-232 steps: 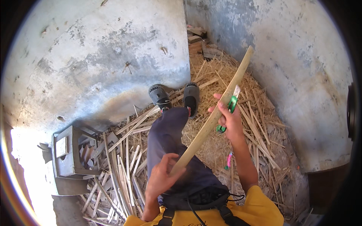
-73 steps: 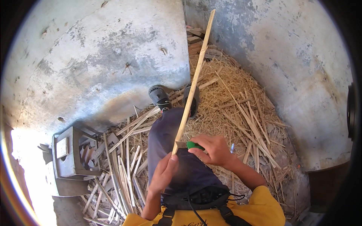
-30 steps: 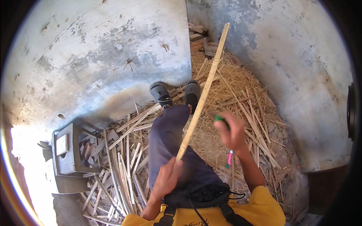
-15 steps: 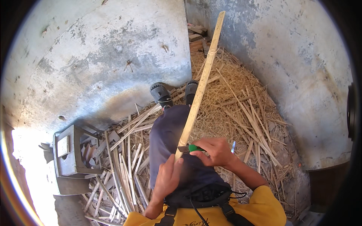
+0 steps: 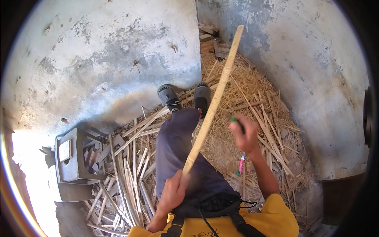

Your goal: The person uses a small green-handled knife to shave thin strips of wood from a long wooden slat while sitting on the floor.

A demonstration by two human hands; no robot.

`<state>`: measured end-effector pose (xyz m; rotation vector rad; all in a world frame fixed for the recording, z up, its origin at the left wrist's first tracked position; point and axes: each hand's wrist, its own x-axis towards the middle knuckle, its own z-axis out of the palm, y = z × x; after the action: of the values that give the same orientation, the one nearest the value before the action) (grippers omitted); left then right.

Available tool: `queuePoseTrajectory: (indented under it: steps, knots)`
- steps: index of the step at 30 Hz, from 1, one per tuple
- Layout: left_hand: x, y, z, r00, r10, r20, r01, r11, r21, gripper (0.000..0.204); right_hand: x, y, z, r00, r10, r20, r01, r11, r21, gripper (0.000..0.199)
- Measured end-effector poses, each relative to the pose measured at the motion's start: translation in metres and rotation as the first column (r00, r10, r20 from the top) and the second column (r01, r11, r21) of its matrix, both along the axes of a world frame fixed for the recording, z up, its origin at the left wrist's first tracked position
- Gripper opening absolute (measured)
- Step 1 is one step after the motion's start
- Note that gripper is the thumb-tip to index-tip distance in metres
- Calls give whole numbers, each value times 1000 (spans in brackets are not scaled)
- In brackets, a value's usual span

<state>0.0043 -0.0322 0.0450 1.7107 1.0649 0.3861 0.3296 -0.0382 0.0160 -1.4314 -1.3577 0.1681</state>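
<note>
My left hand (image 5: 173, 192) is closed round the lower end of a long, pale bamboo strip (image 5: 212, 104). The strip slants away over my lap, its far end up and to the right. Off to the right of it, my right hand (image 5: 246, 135) is closed on a knife with a green handle (image 5: 235, 119). The knife no longer touches the strip; its blade is hidden or too blurred to make out. Below that hand, on the ground, lies a slim tool with a pink handle (image 5: 241, 163) and a green end.
Split strips (image 5: 132, 185) lie heaped at my left, beside a grey box-like frame (image 5: 79, 158). Straw and shavings (image 5: 256, 85) cover the ground ahead and right, with more strips (image 5: 272, 138) on them. Worn plastered walls (image 5: 130, 51) stand close on both sides.
My right hand has lifted the knife off the strip's near end and moved it up and right. The strip's far end has dropped slightly; my left hand has shifted slightly down and left.
</note>
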Motion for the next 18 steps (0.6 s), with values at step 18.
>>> queuePoseTrajectory:
  steps: [18]
  knots:
    - [4, 12, 0, 994, -10, 109, 21, 995, -102, 46, -80, -20, 13, 920, 253, 298, -233, 967, -103, 27]
